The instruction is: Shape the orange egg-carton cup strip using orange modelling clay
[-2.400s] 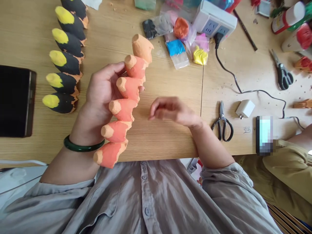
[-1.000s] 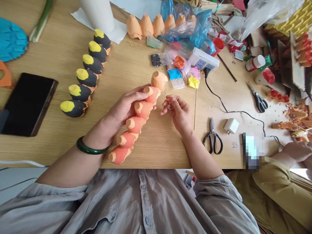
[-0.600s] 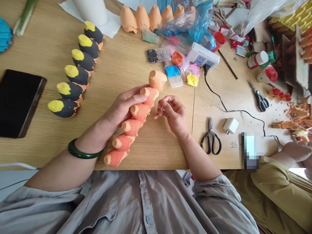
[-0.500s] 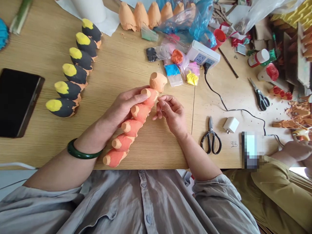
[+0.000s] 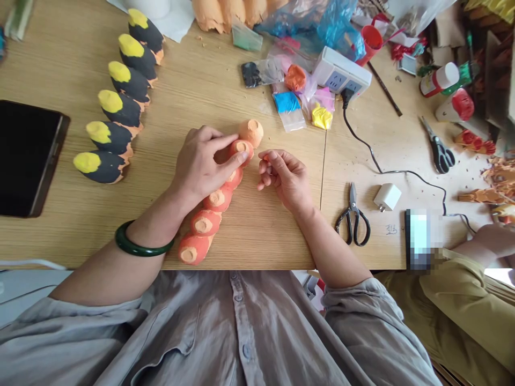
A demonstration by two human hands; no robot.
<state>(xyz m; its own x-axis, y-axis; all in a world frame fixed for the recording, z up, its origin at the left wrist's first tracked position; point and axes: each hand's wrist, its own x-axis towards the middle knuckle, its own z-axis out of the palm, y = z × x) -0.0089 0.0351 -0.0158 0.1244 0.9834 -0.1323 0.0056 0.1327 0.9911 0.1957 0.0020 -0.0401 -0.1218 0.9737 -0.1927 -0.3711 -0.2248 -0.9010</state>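
A strip of egg-carton cups (image 5: 216, 199) lies slantwise on the table in front of me, bumps facing up. Orange-red clay coats most cups, with bare tan tips, while the far end cup is plain tan. From the left, my left hand (image 5: 203, 161) grips the strip near its far end, thumb and fingers closed across the cups. Just right of the strip, my right hand (image 5: 286, 174) is closed in a pinch, apart from it. A small bit of orange clay (image 5: 266, 157) shows between thumb and fingertips.
Left stands a row of black-and-yellow cups (image 5: 120, 110) beside a dark tablet (image 5: 30, 158). Clay bags, including an orange lump (image 5: 295, 78), lie ahead near a power strip (image 5: 341, 72). Scissors (image 5: 353, 217) and a white charger (image 5: 387, 197) sit right. Another person's hand (image 5: 497, 238) is far right.
The strip has turned from tilted on its side to bumps up and lowered to the table. My left hand has rolled over on top of it. My right hand stays pinched beside it.
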